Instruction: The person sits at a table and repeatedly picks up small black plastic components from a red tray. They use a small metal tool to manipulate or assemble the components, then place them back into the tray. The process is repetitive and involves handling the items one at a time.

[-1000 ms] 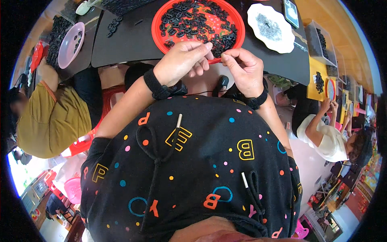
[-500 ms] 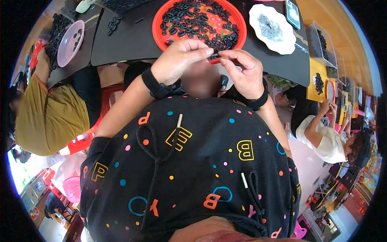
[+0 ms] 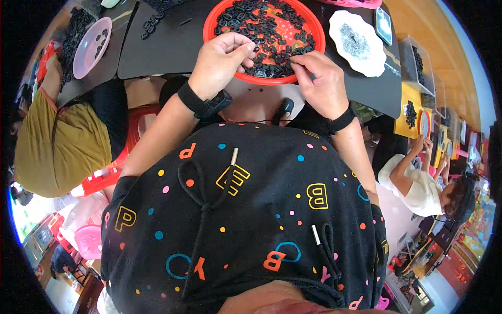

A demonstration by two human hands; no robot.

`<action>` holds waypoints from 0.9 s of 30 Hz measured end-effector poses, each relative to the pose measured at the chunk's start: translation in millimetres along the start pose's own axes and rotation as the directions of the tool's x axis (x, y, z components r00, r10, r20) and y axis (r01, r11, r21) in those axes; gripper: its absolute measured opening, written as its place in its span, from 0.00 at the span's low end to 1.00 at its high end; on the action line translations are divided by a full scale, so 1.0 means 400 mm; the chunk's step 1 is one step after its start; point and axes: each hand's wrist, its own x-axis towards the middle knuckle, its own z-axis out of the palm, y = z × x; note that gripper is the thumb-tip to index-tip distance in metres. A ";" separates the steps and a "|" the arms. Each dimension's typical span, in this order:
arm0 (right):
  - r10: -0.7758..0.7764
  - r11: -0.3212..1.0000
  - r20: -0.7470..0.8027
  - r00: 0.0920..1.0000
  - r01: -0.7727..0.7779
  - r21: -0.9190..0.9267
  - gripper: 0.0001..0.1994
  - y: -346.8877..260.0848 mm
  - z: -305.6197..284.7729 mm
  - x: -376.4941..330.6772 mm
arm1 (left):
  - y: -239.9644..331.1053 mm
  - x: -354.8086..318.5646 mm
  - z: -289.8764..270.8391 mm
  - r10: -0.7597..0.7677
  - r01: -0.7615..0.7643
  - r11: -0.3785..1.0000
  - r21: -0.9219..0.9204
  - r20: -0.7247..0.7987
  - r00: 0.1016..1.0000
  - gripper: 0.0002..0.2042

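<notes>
A red round tray on the black table holds a loose heap of small black plastic pieces, many of them oval with two holes. Over its near left part is my left hand, thumb and fingertips pinched together; whatever lies between them is too small to name. At the tray's near right rim, my right hand has its thumb and forefinger brought close together, right beside the black pieces. Its fingertips hide what they pinch. Both wrists wear black bands.
Right of the tray lies a white scalloped plate with small thin silvery bits, beside a phone. A pink bowl stands left, near a person in an olive top. A clear bin and another person are at right.
My hands, which met in front of the tray, have parted. The left has moved up and left over the tray; the right has shifted slightly right. The whole view has shifted a little.
</notes>
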 end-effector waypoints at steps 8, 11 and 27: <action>-0.054 0.998 0.268 0.962 0.046 0.036 0.06 -0.011 0.044 0.041 | -0.002 -0.002 -0.004 -0.001 0.000 0.997 -0.078 -0.014 1.000 0.07; -0.040 0.999 0.310 0.950 0.038 0.012 0.07 -0.005 0.054 0.054 | -0.009 0.002 -0.021 -0.034 0.030 0.986 -0.167 -0.018 0.999 0.06; 0.237 0.968 0.083 0.968 -0.227 -0.111 0.07 0.087 -0.058 0.065 | -0.087 0.058 -0.202 0.035 -0.152 0.923 -0.353 -0.318 0.948 0.06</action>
